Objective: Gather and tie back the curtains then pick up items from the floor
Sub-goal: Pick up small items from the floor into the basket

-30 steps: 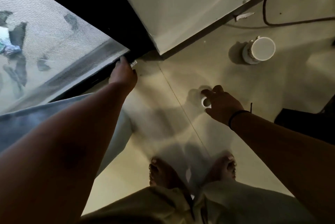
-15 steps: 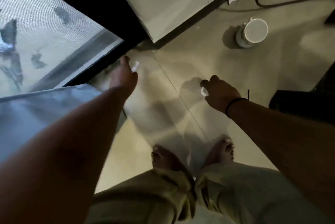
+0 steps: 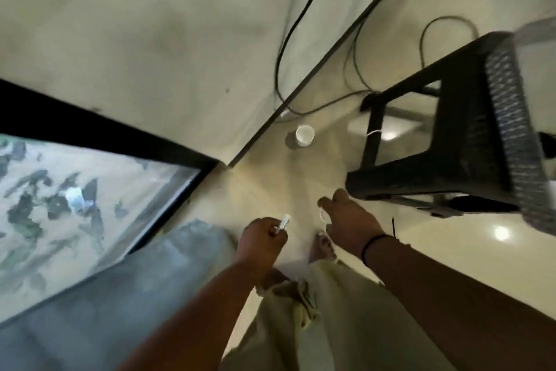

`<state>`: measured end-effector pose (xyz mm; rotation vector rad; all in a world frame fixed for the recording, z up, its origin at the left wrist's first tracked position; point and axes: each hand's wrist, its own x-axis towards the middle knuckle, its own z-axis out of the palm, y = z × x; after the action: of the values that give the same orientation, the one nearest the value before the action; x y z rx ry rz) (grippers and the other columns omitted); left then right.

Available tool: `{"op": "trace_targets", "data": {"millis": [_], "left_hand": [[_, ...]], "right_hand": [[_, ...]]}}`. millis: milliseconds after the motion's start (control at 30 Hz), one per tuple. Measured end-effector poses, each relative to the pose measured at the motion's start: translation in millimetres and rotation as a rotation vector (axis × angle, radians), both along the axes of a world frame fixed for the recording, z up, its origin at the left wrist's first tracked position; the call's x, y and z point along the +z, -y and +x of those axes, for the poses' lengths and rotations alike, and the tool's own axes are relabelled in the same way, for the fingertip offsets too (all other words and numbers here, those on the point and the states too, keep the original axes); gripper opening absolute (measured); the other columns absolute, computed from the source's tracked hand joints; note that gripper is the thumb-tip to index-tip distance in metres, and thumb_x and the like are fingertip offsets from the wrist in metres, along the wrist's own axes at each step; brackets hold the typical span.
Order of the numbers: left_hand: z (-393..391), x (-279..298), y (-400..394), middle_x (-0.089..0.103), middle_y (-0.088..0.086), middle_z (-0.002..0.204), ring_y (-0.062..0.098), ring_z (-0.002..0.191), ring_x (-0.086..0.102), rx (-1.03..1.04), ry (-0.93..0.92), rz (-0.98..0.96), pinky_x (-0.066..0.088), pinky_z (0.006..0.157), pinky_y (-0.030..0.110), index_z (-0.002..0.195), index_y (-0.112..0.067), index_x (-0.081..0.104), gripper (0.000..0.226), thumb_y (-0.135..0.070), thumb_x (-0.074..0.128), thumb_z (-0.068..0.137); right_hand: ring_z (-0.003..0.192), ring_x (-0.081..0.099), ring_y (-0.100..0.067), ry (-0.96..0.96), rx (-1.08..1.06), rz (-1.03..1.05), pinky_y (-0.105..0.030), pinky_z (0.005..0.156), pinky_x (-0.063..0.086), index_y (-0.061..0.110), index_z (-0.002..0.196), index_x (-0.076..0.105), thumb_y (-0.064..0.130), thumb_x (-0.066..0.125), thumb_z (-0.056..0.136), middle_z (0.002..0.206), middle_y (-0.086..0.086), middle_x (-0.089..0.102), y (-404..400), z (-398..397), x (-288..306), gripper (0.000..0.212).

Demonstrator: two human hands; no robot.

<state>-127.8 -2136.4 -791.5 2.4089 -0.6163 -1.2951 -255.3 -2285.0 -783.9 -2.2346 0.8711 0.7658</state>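
White and small, a thin plastic stick (image 3: 284, 221) pokes up from the left hand (image 3: 261, 240), which pinches it in curled fingers. Just beside it, the right hand (image 3: 350, 221) grips a little white ring (image 3: 322, 215). Past both hands, a round white cup (image 3: 304, 135) sits on the shiny cream floor (image 3: 451, 250). A black woven stool (image 3: 469, 142) stands beside the right hand. Grey curtain cloth (image 3: 135, 289) hangs left of the left hand.

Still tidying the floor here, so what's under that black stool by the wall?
Under the black stool there is bare shiny floor with a light reflection, and a white tie on one leg. Its seat hides the floor farther right.
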Motion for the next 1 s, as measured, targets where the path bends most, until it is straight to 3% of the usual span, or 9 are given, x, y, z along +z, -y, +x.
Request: {"op": "trace_targets", "data": {"millis": [67, 167, 367, 433, 533, 700, 867, 1000], "left_hand": [[-8, 47, 24, 0.066, 0.007, 0.071, 0.024, 0.069, 0.06, -0.084, 0.022, -0.059, 0.041, 0.059, 0.03, 0.079, -0.011, 0.068, 0.012, -0.02, 0.06, 0.08], [-24, 105, 68, 0.065, 0.008, 0.07, 0.022, 0.067, 0.056, -0.186, 0.034, -0.177, 0.036, 0.058, 0.027, 0.074, -0.01, 0.066, 0.012, -0.019, 0.06, 0.08], [-71, 184, 177, 0.067, -0.003, 0.077, 0.012, 0.07, 0.061, -0.317, 0.056, -0.339, 0.046, 0.063, 0.023, 0.09, -0.016, 0.07, 0.01, -0.02, 0.064, 0.083], [-94, 197, 213, 0.067, -0.002, 0.08, 0.014, 0.074, 0.063, -0.333, 0.058, -0.362, 0.052, 0.068, 0.028, 0.096, -0.015, 0.071, 0.015, -0.021, 0.064, 0.084], [-129, 203, 263, 0.069, 0.002, 0.084, 0.018, 0.079, 0.063, -0.363, 0.097, -0.366, 0.049, 0.069, 0.03, 0.098, -0.016, 0.07, 0.017, -0.024, 0.063, 0.084], [-187, 189, 342, 0.068, 0.006, 0.085, 0.022, 0.079, 0.063, -0.412, 0.101, -0.33, 0.051, 0.072, 0.037, 0.091, -0.013, 0.069, 0.016, -0.026, 0.061, 0.086], [-220, 160, 407, 0.064, 0.012, 0.095, 0.028, 0.089, 0.059, -0.607, 0.23, -0.315, 0.049, 0.074, 0.038, 0.099, -0.011, 0.069, 0.022, -0.023, 0.057, 0.085], [-229, 138, 438, 0.062, 0.008, 0.106, 0.028, 0.099, 0.053, -0.837, 0.435, -0.251, 0.042, 0.082, 0.039, 0.113, -0.016, 0.064, 0.03, -0.029, 0.05, 0.09]], "right_hand": [[0.098, 0.056, -0.031, 0.037, -0.082, -0.026, -0.036, 0.078, 0.049, 0.022, 0.125, 0.045, 0.014, 0.067, 0.076, 0.121, -0.007, 0.037, 11, -17, 52, 0.054], [0.099, 0.057, -0.032, 0.112, -0.228, -0.112, -0.037, 0.082, 0.05, 0.019, 0.12, 0.05, 0.006, 0.053, 0.083, 0.122, -0.007, 0.039, 34, -46, 111, 0.039], [0.098, 0.056, -0.035, 0.22, -0.438, -0.265, -0.036, 0.08, 0.045, 0.015, 0.122, 0.052, 0.005, 0.056, 0.082, 0.122, -0.011, 0.041, 113, -110, 180, 0.041], [0.095, 0.056, -0.035, 0.269, -0.508, -0.278, -0.034, 0.077, 0.044, 0.014, 0.12, 0.054, 0.002, 0.057, 0.079, 0.119, -0.011, 0.043, 144, -134, 190, 0.042], [0.091, 0.056, -0.035, 0.307, -0.577, -0.308, -0.032, 0.074, 0.043, 0.014, 0.117, 0.055, 0.003, 0.057, 0.078, 0.114, -0.011, 0.044, 191, -169, 194, 0.041], [0.096, 0.055, -0.036, 0.201, -0.627, -0.269, -0.033, 0.075, 0.043, 0.013, 0.125, 0.05, 0.001, 0.056, 0.077, 0.118, -0.012, 0.042, 261, -233, 178, 0.05], [0.096, 0.056, -0.034, 0.147, -0.588, -0.237, -0.032, 0.079, 0.046, 0.012, 0.125, 0.051, 0.005, 0.059, 0.079, 0.117, -0.013, 0.045, 299, -266, 149, 0.047], [0.094, 0.058, -0.032, 0.16, -0.552, -0.25, -0.03, 0.077, 0.044, 0.015, 0.125, 0.051, 0.014, 0.062, 0.082, 0.116, -0.011, 0.047, 310, -268, 129, 0.045]]}}
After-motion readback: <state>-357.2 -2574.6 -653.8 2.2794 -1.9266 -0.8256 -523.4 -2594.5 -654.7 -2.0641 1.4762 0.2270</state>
